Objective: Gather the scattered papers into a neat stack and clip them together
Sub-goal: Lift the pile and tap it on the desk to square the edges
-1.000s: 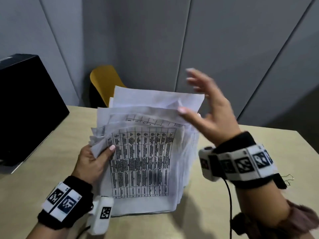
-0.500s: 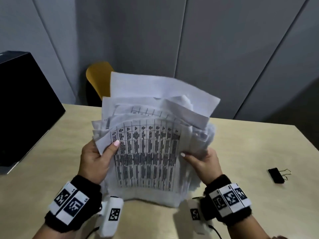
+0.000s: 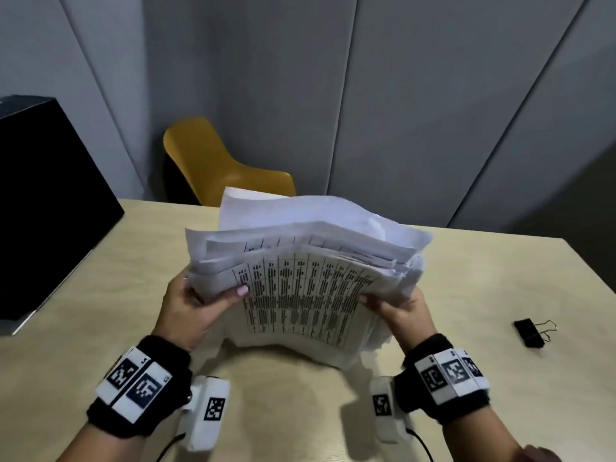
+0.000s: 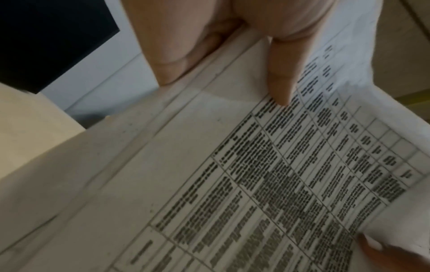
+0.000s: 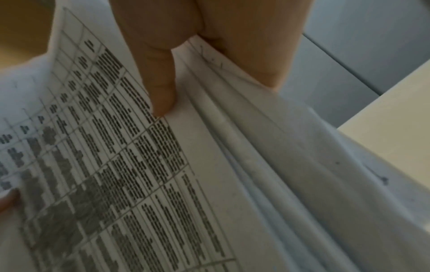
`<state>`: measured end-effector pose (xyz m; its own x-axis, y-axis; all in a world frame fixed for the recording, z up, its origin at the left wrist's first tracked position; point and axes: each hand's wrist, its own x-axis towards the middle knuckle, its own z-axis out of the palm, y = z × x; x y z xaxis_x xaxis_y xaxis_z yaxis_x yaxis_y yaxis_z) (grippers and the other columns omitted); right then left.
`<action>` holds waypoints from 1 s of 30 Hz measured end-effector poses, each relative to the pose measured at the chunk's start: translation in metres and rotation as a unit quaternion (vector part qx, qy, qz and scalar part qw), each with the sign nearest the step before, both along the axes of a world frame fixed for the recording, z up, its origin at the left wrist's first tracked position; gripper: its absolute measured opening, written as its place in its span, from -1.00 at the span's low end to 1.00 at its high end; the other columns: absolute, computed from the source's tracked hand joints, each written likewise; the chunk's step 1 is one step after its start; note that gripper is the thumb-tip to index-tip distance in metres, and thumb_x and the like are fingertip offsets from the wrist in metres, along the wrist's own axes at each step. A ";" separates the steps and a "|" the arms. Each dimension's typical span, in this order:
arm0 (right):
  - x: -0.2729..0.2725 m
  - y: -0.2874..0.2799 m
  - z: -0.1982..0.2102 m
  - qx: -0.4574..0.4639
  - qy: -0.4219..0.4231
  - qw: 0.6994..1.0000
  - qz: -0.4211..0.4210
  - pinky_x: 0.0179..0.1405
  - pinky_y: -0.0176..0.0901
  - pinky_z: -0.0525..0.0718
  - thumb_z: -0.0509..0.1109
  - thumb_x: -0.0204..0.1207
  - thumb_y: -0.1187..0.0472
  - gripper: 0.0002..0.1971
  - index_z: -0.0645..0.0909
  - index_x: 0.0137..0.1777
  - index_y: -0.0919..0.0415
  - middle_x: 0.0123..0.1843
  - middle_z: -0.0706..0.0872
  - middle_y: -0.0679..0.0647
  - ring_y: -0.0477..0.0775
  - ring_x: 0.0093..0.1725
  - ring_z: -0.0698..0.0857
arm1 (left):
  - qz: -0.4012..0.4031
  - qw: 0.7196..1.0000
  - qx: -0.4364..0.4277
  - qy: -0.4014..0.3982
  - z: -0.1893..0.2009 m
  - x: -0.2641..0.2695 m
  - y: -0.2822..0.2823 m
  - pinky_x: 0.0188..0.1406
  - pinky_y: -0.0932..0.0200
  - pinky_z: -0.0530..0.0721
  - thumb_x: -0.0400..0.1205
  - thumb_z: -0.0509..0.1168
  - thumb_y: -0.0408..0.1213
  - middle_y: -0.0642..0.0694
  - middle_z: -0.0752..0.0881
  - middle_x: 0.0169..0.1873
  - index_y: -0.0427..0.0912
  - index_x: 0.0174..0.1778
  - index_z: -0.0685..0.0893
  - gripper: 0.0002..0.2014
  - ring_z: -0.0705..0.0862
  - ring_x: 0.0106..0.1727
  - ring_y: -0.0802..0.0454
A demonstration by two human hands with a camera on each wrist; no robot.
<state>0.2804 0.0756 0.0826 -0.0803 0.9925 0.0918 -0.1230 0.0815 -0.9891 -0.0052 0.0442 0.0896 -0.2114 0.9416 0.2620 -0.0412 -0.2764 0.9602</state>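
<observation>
Both hands hold one ragged bundle of white printed papers (image 3: 300, 295) standing on its lower edge on the pale wooden table (image 3: 500, 295): left hand (image 3: 190, 308) clasps its left side, right hand (image 3: 400, 311) its right, thumbs on the front sheet. One black binder clip (image 3: 530, 332) lies well right of the right hand.

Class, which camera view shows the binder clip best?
The head view: the binder clip lies alone on the table, right of the papers held by both hands. The two wrist views show none of it, only papers and fingers.
</observation>
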 end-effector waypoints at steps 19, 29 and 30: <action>-0.012 -0.009 -0.001 0.130 -0.149 0.973 -0.123 -0.24 -0.29 0.72 0.44 0.33 0.17 -0.97 0.70 -0.27 0.01 -0.41 0.75 -0.37 -0.21 -0.30 0.74 | 0.126 0.965 0.083 0.216 0.020 0.027 -0.010 -0.38 0.19 0.75 0.33 0.36 0.15 0.53 0.70 -0.38 0.31 -0.33 0.70 -0.91 0.73 -0.34 0.36; -0.007 -0.010 -0.009 0.032 -0.119 0.990 -0.064 -0.12 -0.24 0.76 0.43 0.41 0.50 -0.62 0.76 -0.32 -0.07 -0.33 0.81 -0.24 -0.24 -0.24 0.76 | 0.034 0.979 0.003 0.202 0.005 0.019 0.000 -0.22 0.44 0.68 0.43 0.49 -0.40 0.48 0.72 -0.44 0.21 -0.38 0.75 -0.69 0.72 -0.28 0.46; -0.008 -0.010 -0.007 0.034 -0.115 0.991 -0.065 -0.13 -0.25 0.76 0.43 0.41 0.49 -0.63 0.75 -0.32 -0.08 -0.33 0.81 -0.25 -0.24 -0.24 0.76 | 0.035 0.980 0.008 0.195 0.006 0.019 0.000 -0.29 0.52 0.64 0.44 0.48 -0.42 0.49 0.71 -0.45 0.19 -0.40 0.74 -0.68 0.71 -0.29 0.47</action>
